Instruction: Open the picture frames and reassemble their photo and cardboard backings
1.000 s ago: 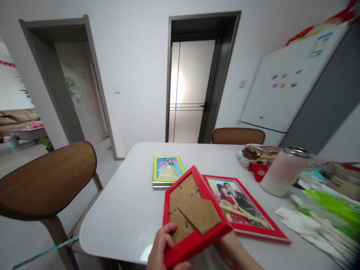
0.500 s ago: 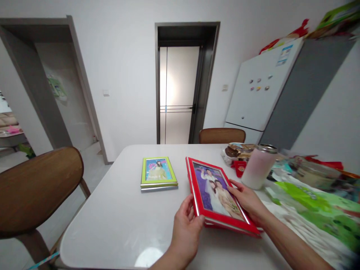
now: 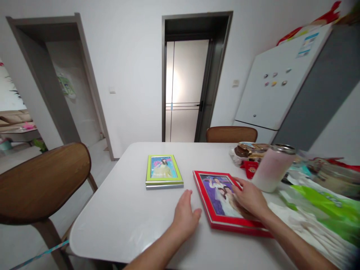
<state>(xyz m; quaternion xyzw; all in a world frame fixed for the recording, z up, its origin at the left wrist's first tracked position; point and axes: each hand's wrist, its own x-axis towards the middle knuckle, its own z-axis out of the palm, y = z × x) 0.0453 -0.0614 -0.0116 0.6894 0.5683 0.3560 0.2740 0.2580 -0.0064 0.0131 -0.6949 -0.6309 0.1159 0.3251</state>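
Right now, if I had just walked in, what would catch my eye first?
Probably the bright red photo frame, lying face up on the white table, with the right hand on its right side. Next comes the smaller lime-green photo frame, farther left. Beyond the right hand stands a pink-and-white bottle.

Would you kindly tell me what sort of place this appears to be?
Most likely a home's dining area: a white table with brown chairs, a refrigerator, and a beige sofa in the background at far left.
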